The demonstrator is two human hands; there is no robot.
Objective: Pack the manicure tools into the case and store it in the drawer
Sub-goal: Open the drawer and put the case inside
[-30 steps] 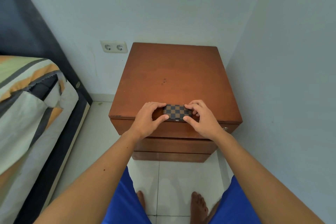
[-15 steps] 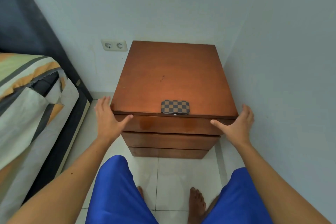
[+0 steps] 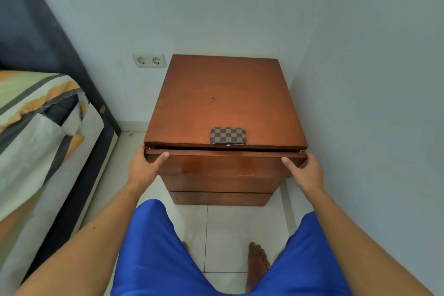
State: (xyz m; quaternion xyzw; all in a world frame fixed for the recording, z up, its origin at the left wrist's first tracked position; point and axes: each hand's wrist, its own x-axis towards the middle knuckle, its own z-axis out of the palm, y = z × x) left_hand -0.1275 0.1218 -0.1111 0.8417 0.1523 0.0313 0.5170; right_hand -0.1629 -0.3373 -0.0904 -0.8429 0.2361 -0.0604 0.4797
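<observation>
At the far left a bed with a striped orange, green and grey cover [image 3: 36, 113] lay against a dark headboard, and a white double wall socket [image 3: 149, 60] sat on the pale wall beside the reddish-brown wooden bedside cabinet [image 3: 223, 94]. The cabinet's flat top was smooth and slightly glossy, with a few small dark marks near its middle. The left hand [image 3: 144, 168] gripped the left end of the cabinet's top drawer [image 3: 223, 163], thumb laid across the polished front and the fingers wrapped behind the corner, out of sight. That drawer stood pulled out a little, a dark narrow gap showing under the cabinet top. The small rectangular manicure case with rounded corners and a brown-and-black checkered cover [image 3: 228, 135] lay closed and flat on the cabinet top, at its near edge, just above the gap and untouched. The right hand [image 3: 306, 170] clasped the drawer's right end likewise, thumb on the front. Both forearms reached forward over blue shorts [image 3: 149, 252].
</observation>
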